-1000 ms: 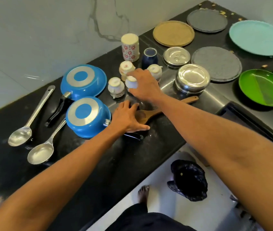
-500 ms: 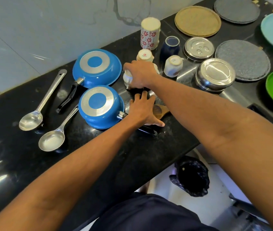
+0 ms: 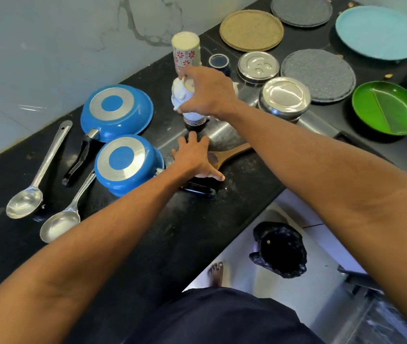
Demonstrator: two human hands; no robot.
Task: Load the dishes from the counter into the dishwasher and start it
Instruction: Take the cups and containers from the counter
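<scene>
The small white cup [image 3: 181, 95] is off the counter [image 3: 147, 244], directly above a 2nd cup [image 3: 193, 118] that stands there; whether the 2 touch is hidden. Its long axis is near upright, tipped slightly toward the back wall, with a nub that may be its handle pointing left toward the far blue pan [image 3: 116, 110]. The right hand [image 3: 207, 93] comes over it from the right, fingers curled down round its top and clamping it. The left hand [image 3: 193, 157] is nearer the body, lying flat with fingers spread across the wooden spoon [image 3: 234, 152], holding nothing. Judging by this, the cup leaves with the right hand.
</scene>
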